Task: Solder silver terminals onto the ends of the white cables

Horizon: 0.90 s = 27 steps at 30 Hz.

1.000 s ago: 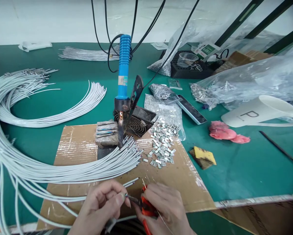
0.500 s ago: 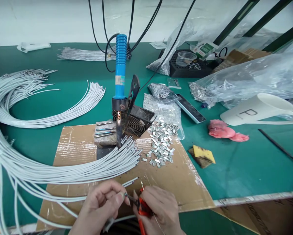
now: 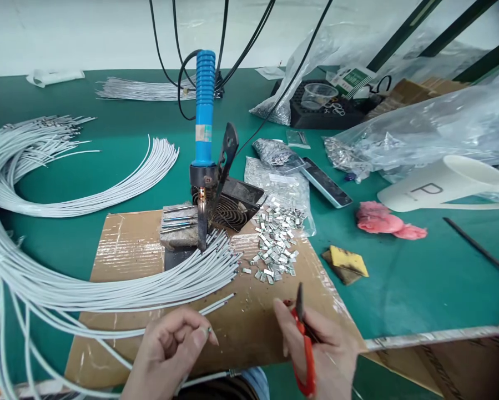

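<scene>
My left hand [image 3: 170, 347] is at the bottom centre, fingers curled, pinching the end of a thin white wire [image 3: 207, 379] that runs down toward my lap. My right hand [image 3: 322, 347] is to its right, closed around red-handled pliers [image 3: 305, 344] whose dark jaws point up. Both hands hover over the near edge of a taped cardboard sheet [image 3: 124, 250]. On the sheet lie a fan of white wires [image 3: 182, 278] with stripped ends and a heap of small metal terminals [image 3: 276, 241]. A blue-handled soldering iron [image 3: 203, 111] stands upright in a holder just behind.
Big loops of white wire [image 3: 33, 183] fill the left of the green table [image 3: 419, 278]. To the right lie a yellow sponge [image 3: 347, 262], pink cloth [image 3: 384, 225], a white jug [image 3: 444, 186] on its side, a phone [image 3: 326, 190] and plastic bags [image 3: 432, 130]. Black cables hang behind.
My right hand has pulled the pliers away to the right, off the wire end, and turned their jaws upward. My left hand stays put, still pinching the wire.
</scene>
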### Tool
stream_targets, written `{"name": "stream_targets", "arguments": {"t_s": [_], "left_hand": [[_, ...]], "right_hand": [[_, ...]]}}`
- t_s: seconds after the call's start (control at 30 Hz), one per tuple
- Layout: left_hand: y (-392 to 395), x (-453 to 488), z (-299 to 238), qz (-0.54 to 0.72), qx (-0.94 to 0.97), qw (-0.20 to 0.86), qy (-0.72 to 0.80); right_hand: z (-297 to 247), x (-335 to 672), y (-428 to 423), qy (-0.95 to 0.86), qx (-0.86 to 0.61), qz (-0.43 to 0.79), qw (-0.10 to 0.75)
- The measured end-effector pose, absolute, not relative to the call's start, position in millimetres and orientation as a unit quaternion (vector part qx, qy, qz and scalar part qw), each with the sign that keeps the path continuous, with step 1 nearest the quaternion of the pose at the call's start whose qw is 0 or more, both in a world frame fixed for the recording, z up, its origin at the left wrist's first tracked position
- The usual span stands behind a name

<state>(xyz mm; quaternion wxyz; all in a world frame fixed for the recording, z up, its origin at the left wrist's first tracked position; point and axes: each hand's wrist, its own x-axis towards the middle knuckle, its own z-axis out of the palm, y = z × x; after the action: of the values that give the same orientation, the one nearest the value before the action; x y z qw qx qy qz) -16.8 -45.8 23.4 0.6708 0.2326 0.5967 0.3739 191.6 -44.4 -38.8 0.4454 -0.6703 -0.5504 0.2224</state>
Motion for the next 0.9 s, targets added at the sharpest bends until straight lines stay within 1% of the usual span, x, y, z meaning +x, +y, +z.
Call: {"name": "stream_targets", "arguments": {"t_s": [0.1,0.23,0.4,0.63,0.9], "left_hand": [[-43.2,-15.4,28.2,0.374,0.24,0.655,0.611],[-40.6,-14.0,33.6,0.365,0.231,0.657,0.618],[-40.5,-14.7,33.6,0.369,0.24,0.651,0.618],[-43.1,-20.2,27.8,0.36,0.255,0.673,0.594],[-39.6,-17.9,36.3,0.359,0.228,0.688,0.588]], "right_hand": [[-34.9,185.5,-45.1,-0.574,-0.652,0.261,0.421],[-34.4,174.0,-45.3,-0.642,-0.591,0.29,0.394],[-33.5,170.6,-42.2,-0.738,-0.514,0.266,0.347],[-28.1,167.6,-38.2,-0.764,-0.478,0.277,0.334],[-23.3,165.2,-35.9,-0.776,-0.453,0.271,0.346]]}}
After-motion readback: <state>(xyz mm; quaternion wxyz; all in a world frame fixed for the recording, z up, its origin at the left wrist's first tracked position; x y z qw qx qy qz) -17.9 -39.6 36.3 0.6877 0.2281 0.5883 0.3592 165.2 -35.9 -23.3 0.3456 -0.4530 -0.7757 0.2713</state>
